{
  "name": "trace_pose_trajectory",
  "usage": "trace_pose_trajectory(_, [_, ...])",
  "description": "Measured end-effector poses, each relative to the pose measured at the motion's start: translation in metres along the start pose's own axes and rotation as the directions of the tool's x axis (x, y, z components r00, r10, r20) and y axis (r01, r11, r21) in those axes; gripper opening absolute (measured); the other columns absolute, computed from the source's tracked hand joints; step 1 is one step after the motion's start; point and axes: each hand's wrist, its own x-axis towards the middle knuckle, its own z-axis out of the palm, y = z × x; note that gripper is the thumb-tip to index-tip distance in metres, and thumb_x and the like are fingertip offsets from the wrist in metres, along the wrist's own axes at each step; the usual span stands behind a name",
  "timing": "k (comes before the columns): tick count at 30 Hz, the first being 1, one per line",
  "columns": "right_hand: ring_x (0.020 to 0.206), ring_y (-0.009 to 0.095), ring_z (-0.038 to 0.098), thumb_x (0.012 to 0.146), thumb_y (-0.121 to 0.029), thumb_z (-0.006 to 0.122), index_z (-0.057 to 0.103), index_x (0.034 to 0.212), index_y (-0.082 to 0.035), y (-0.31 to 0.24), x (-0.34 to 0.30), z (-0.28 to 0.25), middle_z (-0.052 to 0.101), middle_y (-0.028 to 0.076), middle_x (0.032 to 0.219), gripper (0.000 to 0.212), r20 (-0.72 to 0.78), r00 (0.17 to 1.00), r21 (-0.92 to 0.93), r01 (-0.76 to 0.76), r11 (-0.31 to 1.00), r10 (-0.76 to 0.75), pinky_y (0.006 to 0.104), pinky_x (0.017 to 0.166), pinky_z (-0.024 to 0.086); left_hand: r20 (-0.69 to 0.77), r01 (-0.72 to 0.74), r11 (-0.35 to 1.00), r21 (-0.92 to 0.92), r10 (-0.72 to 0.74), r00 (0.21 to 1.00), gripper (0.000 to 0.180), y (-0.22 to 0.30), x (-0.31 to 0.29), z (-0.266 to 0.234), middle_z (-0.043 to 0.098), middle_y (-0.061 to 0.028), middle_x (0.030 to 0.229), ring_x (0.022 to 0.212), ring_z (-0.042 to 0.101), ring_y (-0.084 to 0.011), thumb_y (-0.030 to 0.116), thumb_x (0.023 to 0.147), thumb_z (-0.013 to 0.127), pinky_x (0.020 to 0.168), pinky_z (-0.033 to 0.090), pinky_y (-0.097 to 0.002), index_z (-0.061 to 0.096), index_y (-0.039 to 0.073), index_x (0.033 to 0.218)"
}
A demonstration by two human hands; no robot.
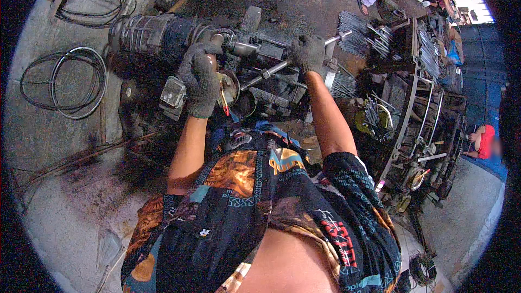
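Note:
My left hand, in a dark knitted glove, is up against the greasy machine, just left of its metal spindle. Its fingers are curled, and what lies in them is hidden. My right hand, gloved the same way, is closed round a long metal bar. This bar slants across the machine from lower left to upper right and has a nut-like collar on it. Left of the spindle lies a large ribbed cylinder, blackened with grime. A round metal part sits below my left hand.
Coils of black cable hang or lie at the left. Bundles of metal rods lie to the right, beside a metal rack. A yellowish container holds more metal pieces. Other people are at the upper right and far right.

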Motion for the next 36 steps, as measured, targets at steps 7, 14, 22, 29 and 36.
trace_pose_trajectory(7, [0.098, 0.039, 0.064, 0.081, -0.030, 0.068, 0.074, 0.118, -0.022, 0.004, 0.000, 0.001, 0.072, 0.015, 0.094, 0.038, 0.004, 1.000, 0.019, -0.002, 1.000, 0.002, 0.0492, 0.088, 0.051, -0.026, 0.013, 0.999, -0.039, -0.014, 1.000, 0.040, 0.000, -0.003, 0.003, 0.070, -0.0111, 0.099, 0.096, 0.064, -0.0261, 0.035, 0.104, 0.042, 0.093, 0.047, -0.0397, 0.066, 0.004, 0.099])
trace_pose_trajectory(14, [0.100, 0.039, 0.064, 0.075, -0.031, 0.071, 0.075, 0.114, -0.017, 0.013, 0.001, 0.005, 0.071, 0.018, 0.098, 0.041, -0.003, 1.000, -0.032, 0.022, 0.999, -0.022, 0.0493, 0.092, 0.051, -0.019, -0.017, 0.996, -0.084, 0.016, 1.000, 0.046, -0.006, 0.000, 0.005, 0.071, -0.0113, 0.102, 0.098, 0.065, -0.0253, 0.042, 0.105, 0.044, 0.094, 0.048, -0.0405, 0.067, 0.002, 0.100])
trace_pose_trajectory(22, [0.099, 0.041, 0.064, 0.074, -0.033, 0.073, 0.077, 0.099, -0.009, 0.008, 0.001, -0.002, 0.072, 0.020, 0.098, 0.035, -0.031, 0.999, 0.020, -0.008, 1.000, 0.009, 0.0500, 0.089, 0.051, -0.018, -0.039, 0.992, -0.118, 0.037, 0.999, 0.052, -0.008, 0.001, 0.003, 0.072, -0.0134, 0.104, 0.100, 0.067, -0.0260, 0.047, 0.105, 0.044, 0.096, 0.049, -0.0414, 0.067, 0.001, 0.102])
trace_pose_trajectory(29, [0.095, 0.041, 0.066, 0.071, -0.031, 0.072, 0.076, 0.098, -0.009, 0.007, 0.002, -0.004, 0.072, 0.020, 0.097, 0.035, 0.000, 0.999, 0.092, -0.034, 0.995, 0.034, 0.0504, 0.086, 0.053, -0.038, -0.013, 0.992, -0.126, 0.009, 0.999, 0.050, -0.015, -0.002, 0.004, 0.071, -0.0125, 0.101, 0.097, 0.066, -0.0252, 0.045, 0.105, 0.044, 0.093, 0.049, -0.0398, 0.066, 0.001, 0.099])
trace_pose_trajectory(36, [0.095, 0.040, 0.068, 0.072, -0.030, 0.071, 0.076, 0.098, -0.008, 0.015, 0.004, -0.001, 0.072, 0.020, 0.097, 0.035, 0.015, 1.000, -0.036, 0.013, 0.999, -0.013, 0.0485, 0.087, 0.054, -0.050, -0.034, 0.996, -0.078, 0.030, 0.998, 0.048, -0.007, 0.000, 0.004, 0.070, -0.0121, 0.099, 0.096, 0.065, -0.0238, 0.043, 0.106, 0.044, 0.091, 0.048, -0.0383, 0.066, 0.000, 0.098])
